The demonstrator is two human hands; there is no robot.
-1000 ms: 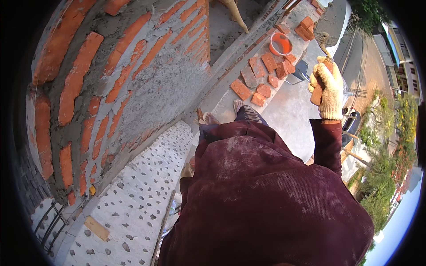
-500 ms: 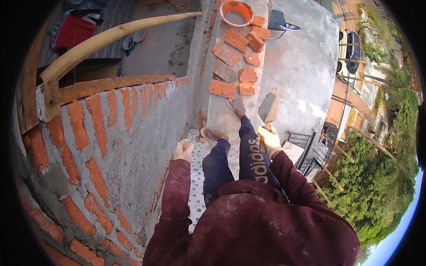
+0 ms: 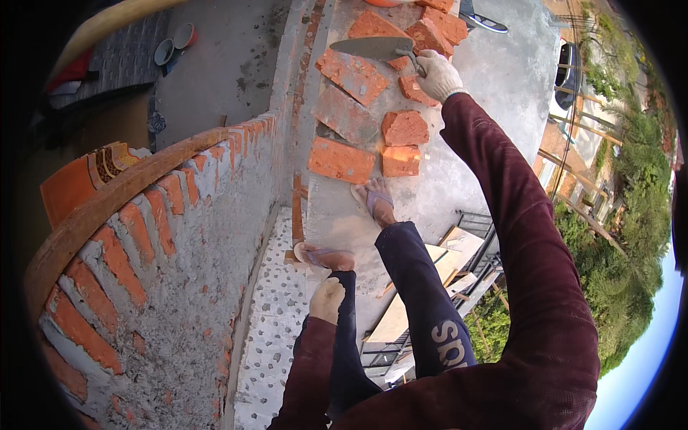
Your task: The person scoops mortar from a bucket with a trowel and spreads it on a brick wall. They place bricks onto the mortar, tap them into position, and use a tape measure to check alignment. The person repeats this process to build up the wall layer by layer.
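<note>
My right hand, in a pale work glove, grips a trowel at the far end of my outstretched arm. Its grey blade points left above the broken orange bricks; I cannot tell whether it touches them. My fingers hide most of the handle. Close to my left knee, my gloved left hand is curled into a fist with nothing visible in it. A whole-looking brick and a smaller brick piece lie just beyond my feet.
A brick wall smeared with mortar runs along my left, topped by a wooden board. I stand on a concrete ledge. Metal railings and boards lie lower on the right. Part of an orange basin shows at the top.
My right hand has swung forward and up with the trowel, from beside my right leg to over the bricks. My left hand is now by my left knee. The view has shifted closer to the bricks.
</note>
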